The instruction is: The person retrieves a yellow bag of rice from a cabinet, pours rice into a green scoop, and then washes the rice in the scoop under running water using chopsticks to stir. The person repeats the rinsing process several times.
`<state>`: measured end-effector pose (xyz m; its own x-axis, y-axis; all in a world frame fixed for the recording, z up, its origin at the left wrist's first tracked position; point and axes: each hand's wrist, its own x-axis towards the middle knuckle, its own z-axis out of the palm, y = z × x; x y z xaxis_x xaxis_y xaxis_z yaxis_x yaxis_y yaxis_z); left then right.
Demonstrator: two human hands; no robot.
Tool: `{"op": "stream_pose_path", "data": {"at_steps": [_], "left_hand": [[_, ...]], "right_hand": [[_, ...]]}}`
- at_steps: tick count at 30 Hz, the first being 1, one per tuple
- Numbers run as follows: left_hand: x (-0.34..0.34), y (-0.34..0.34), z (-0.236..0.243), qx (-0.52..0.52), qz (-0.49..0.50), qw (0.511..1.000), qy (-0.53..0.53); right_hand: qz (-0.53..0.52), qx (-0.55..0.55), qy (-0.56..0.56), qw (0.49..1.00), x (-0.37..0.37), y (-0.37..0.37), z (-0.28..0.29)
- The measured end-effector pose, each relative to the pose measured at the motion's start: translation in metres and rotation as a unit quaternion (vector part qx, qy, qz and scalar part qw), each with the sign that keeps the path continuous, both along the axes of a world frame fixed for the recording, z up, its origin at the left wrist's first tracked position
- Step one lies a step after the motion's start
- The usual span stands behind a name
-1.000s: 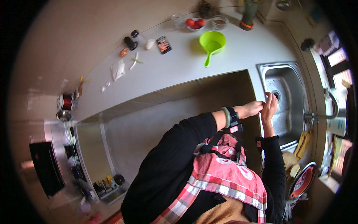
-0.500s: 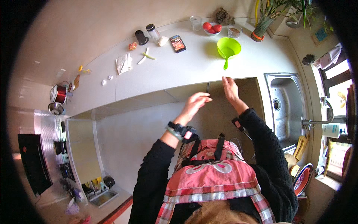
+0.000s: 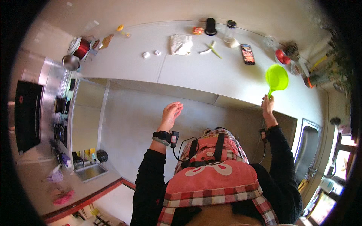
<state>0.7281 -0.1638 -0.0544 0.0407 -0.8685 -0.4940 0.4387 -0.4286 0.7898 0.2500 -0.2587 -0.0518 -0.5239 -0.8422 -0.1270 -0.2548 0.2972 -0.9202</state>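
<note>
My right hand (image 3: 268, 105) grips the handle of a bright green plastic scoop (image 3: 277, 77) at the front edge of the white counter (image 3: 203, 71). My left hand (image 3: 171, 113) hangs in the air in front of that counter, fingers apart and slightly bent, holding nothing. Behind the scoop are a phone (image 3: 247, 54) and a bowl of red fruits (image 3: 282, 56). Pale and green strips (image 3: 214, 50), a folded white cloth (image 3: 180, 45) and small white pieces (image 3: 146, 55) lie farther left.
A steel sink (image 3: 307, 148) is at my right, by the window. Jars (image 3: 230, 32), a black cylinder (image 3: 210, 26) and a plant (image 3: 335, 56) line the back. A red pot (image 3: 79, 48) and steel bowl (image 3: 71, 63) stand at the left.
My hands have come away from the sink and moved apart: the left one leftward, the right one up onto the scoop's handle, which it has taken hold of. The view has swung leftward.
</note>
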Motion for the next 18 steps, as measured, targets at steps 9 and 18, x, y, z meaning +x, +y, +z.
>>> {"op": "stream_pose_path", "data": {"at_steps": [9,18], "left_hand": [[0.105,0.016,-0.044,0.034,0.168,0.983,0.066],[0.266,0.008,-0.053,0.070,0.246,0.967,0.000]], "right_hand": [[0.455,0.058,-0.001,0.889,0.275,-0.076,0.045],[0.609,0.043,0.073,0.788,0.554,-0.170,-0.009]]}}
